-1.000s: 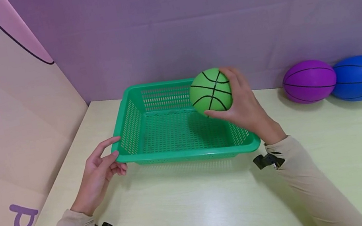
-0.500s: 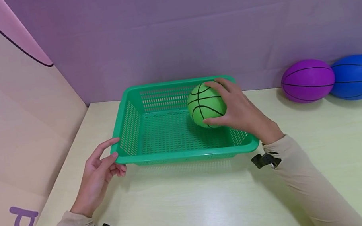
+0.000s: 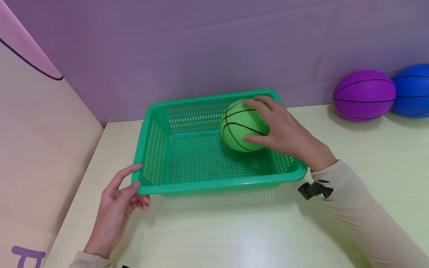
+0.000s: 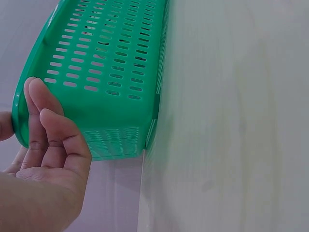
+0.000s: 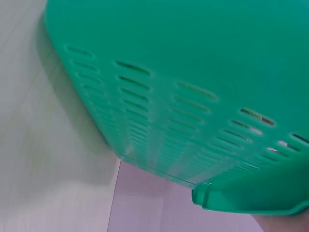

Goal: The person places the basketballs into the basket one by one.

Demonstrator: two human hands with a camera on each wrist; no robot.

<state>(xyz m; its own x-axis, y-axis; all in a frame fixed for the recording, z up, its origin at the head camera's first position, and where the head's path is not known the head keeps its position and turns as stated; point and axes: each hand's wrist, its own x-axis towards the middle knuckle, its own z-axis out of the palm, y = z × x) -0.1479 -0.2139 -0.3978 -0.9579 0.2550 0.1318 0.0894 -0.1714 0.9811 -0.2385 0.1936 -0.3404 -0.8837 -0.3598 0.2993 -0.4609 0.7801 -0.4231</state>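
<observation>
A green ball with black basketball lines rests in the right part of a green plastic basket. My right hand reaches over the basket's right side, thumb and fingers spread loosely about the ball. At the basket's near left corner my left hand pinches the rim between thumb and forefinger. From the left wrist, that same hand shows its other fingers bent under the rim, beside the slotted wall. The right wrist view holds mostly the basket's outer wall; the ball is hidden there.
A purple ball and a blue ball sit side by side at the table's back right. Behind the basket rises a purple cloth wall; a printed panel stands along the left. The pale table extends in front.
The green ball has come down into the basket with my right hand, then turned slightly left as the fingers loosened. My left hand has stayed on the rim.
</observation>
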